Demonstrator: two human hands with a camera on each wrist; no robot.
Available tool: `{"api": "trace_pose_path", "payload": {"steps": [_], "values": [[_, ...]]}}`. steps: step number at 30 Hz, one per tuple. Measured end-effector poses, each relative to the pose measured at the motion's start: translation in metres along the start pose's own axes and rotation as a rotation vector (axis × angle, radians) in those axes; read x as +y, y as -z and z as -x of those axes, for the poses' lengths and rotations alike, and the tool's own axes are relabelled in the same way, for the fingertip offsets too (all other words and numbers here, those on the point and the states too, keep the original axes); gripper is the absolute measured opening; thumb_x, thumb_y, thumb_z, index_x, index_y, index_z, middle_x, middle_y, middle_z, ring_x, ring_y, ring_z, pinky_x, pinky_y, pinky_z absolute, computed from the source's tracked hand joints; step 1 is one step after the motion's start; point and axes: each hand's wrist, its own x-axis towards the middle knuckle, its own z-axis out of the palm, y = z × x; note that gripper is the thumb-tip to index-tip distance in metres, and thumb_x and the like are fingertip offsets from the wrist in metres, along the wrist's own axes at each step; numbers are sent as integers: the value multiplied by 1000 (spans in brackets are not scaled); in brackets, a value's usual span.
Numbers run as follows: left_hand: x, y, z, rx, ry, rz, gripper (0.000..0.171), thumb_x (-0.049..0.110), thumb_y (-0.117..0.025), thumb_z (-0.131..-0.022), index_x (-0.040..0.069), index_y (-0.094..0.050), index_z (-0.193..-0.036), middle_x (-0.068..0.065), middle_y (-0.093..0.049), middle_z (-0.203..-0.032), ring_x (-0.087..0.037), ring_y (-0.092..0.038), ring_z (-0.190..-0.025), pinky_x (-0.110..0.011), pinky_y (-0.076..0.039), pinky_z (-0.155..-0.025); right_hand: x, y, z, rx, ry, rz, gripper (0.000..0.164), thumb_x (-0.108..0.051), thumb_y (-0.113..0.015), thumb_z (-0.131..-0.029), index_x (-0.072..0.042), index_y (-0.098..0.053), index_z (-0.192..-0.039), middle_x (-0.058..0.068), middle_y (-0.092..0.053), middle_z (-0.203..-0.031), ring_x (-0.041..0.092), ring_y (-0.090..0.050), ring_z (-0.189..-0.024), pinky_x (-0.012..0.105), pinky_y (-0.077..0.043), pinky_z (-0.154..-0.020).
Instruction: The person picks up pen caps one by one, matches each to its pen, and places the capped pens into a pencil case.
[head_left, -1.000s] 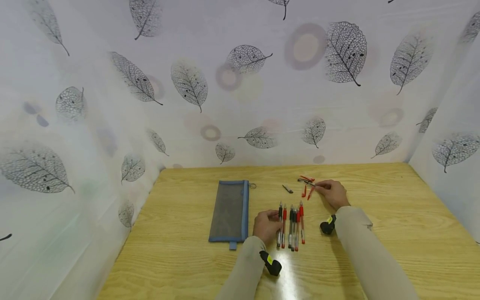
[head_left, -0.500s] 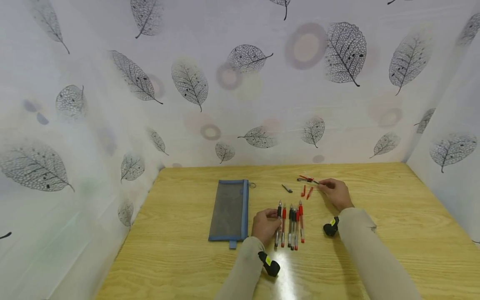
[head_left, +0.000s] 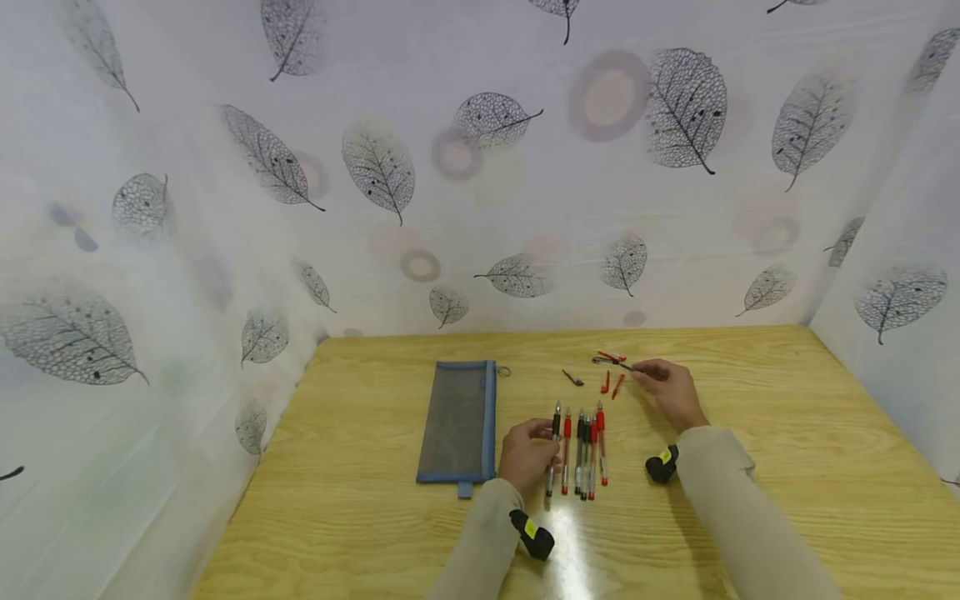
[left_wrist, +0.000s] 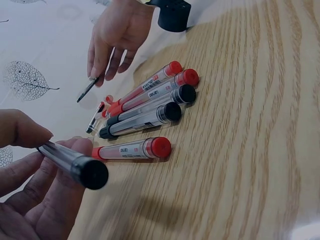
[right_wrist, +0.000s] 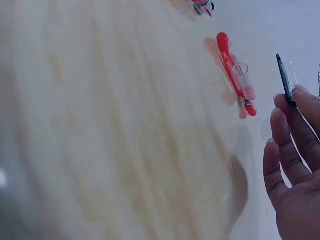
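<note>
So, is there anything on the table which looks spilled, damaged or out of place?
Nothing looks spilled or damaged. The loose caps look slightly untidy: they lie at mixed angles beyond the roughly parallel uncapped pens. The left hand holds a black pen; the right hand pinches a black-clipped cap.

Middle red pen (left_wrist: 156, 93), left wrist view: it says "deli" on its side. The tiny red print next to that is too small to read.
Lone red pen (left_wrist: 126, 151), at seven o'clock from the middle one: it says "deli" too. More tiny red print sits beside it, all fuzzy.
Top red pen (left_wrist: 148, 84), at ten o'clock from the middle one: it has little stripes like a barcode.
Near black pen (left_wrist: 141, 124), at one o'clock from the lone one: a dark mark, too small to read.
</note>
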Motion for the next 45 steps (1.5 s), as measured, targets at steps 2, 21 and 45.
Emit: {"api": "trace_pose_path", "payload": {"steps": [2,21,45], "values": [[1,2,2,-6,1,2,35,-8,-62,-81,2,-66,-114,-7,-63,-95,-15,-64,-61,-30,-56,-57,0,-2,1,-3,4,-19,41,-29,-60,-96,4,-62,-121,20,-60,-120,-1,-56,-94,18,-50,-78],[3,9,12,-37,-75,-35,33,2,-67,-88,5,-65,-121,-6,-64,-93,-17,-66,-66,-32,-57,-58,-26,-22,28,-22,95,-155,46,-29,-62,-95,7,-58,-123,14,-65,-109,27,-62,-101,34,-53,-85],[1,16,20,-83,-88,-77,32,7,-66,-90,8,-66,-122,-3,-63,-93,-18,-65,-67,-32,-56,-54,-67,-59,46,-62,151,-297,29,-7,-61,-94,16,-61,-110,18,-66,-100,15,-65,-86,33,-54,-80]]}}
